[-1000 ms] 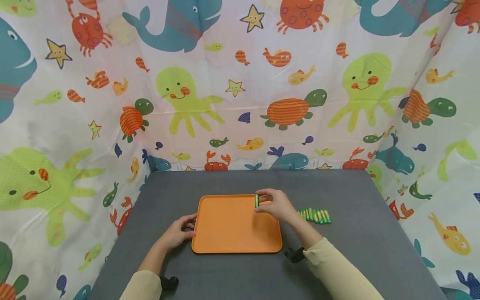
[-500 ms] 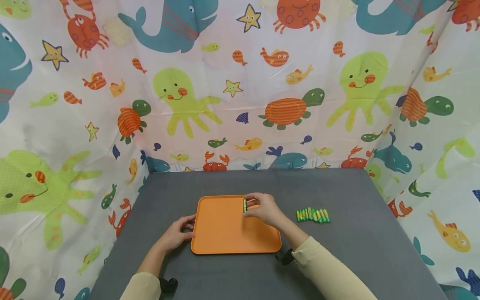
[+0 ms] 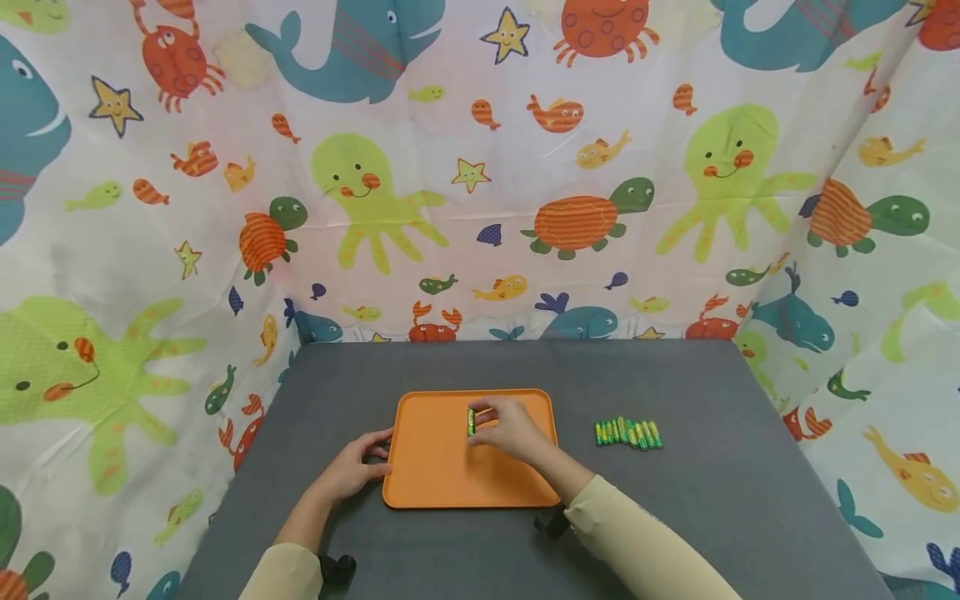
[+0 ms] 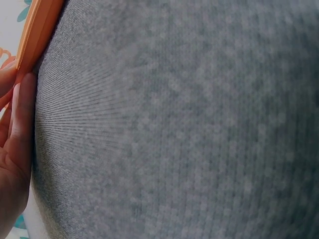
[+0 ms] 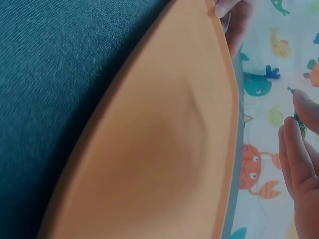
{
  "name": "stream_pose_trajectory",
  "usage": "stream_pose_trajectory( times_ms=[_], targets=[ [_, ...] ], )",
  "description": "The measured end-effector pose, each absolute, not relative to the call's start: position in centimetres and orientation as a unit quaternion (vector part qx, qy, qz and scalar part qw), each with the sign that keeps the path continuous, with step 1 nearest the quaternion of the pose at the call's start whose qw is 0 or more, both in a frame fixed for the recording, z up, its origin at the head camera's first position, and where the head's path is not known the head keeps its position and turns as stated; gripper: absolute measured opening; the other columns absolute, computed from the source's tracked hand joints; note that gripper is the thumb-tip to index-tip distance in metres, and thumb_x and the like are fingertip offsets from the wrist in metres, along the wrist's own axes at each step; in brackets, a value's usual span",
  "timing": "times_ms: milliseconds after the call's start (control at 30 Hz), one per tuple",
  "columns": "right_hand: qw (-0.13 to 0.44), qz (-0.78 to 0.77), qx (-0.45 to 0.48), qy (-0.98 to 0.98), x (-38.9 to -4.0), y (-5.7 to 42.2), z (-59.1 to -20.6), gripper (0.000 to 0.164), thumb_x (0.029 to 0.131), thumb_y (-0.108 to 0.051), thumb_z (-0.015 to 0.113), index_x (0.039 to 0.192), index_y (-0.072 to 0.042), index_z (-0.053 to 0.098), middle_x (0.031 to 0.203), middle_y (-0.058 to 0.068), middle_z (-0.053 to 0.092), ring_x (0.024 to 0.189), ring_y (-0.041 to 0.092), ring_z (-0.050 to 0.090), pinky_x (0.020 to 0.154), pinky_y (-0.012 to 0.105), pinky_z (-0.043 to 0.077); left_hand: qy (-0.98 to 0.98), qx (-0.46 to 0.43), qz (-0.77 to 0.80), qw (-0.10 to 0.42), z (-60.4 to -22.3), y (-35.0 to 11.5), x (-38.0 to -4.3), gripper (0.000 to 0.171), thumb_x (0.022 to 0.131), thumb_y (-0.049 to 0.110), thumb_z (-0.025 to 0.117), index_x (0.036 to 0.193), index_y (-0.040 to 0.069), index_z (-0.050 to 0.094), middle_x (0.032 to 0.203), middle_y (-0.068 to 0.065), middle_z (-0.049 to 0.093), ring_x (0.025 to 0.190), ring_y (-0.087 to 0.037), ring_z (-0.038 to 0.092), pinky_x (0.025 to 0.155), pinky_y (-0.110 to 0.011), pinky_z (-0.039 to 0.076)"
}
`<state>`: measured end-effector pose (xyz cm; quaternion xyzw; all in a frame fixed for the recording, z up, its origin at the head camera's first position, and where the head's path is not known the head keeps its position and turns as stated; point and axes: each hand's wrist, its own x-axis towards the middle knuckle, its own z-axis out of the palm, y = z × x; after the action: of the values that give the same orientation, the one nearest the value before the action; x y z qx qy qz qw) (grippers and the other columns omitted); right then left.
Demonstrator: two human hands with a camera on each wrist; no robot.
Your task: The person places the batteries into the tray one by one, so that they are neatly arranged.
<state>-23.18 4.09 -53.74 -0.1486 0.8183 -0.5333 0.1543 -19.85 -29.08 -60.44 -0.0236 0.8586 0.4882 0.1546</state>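
Right hand (image 3: 510,430) pinches 1 battery (image 3: 471,422) above 1 tray (image 3: 427,471); perhaps 9 batteries (image 3: 632,434) nearby.

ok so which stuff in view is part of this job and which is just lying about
Likely in the job:
green battery in the right hand
orange tray, left hand touching its edge
row of batteries

Just surroundings:
gray table
printed curtain
black wrist devices

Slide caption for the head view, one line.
Right hand pinches a green battery over an orange tray; left hand holds the tray's edge.
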Motion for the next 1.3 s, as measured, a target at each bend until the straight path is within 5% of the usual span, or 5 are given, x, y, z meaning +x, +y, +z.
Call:
stream_pose_trajectory(
  times_ms=[733, 1300],
  targets=[
    [0.130, -0.529, -0.140, 0.827, -25.0, -0.3, -58.0, 0.056, 0.079, -0.008, 0.086, 0.130, -0.001, 0.065, 0.112, 0.007, 0.070, 0.105, 0.028, 0.067, 0.085, 0.037, 0.056, 0.870, -0.019, 0.470, 0.149, -60.3, -29.0, -19.9, 0.066, 0.089, 0.012, 0.077, 0.149, 0.023, 0.052, 0.139, -0.004, 0.056, 0.110, -0.020, 0.057, 0.087, -0.037, 0.052],
    [0.139, -0.492, -0.138, 0.848, -25.2, -1.8, -60.0, 0.058, 0.077, -0.009, 0.088, 0.130, -0.004, 0.066, 0.107, 0.005, 0.066, 0.094, 0.017, 0.060, 0.080, 0.031, 0.054, 0.867, -0.002, 0.474, 0.156, -60.2, -29.2, -19.9, 0.067, 0.090, 0.012, 0.076, 0.151, 0.020, 0.050, 0.142, -0.007, 0.054, 0.113, -0.024, 0.057, 0.084, -0.033, 0.053]
  ],
)
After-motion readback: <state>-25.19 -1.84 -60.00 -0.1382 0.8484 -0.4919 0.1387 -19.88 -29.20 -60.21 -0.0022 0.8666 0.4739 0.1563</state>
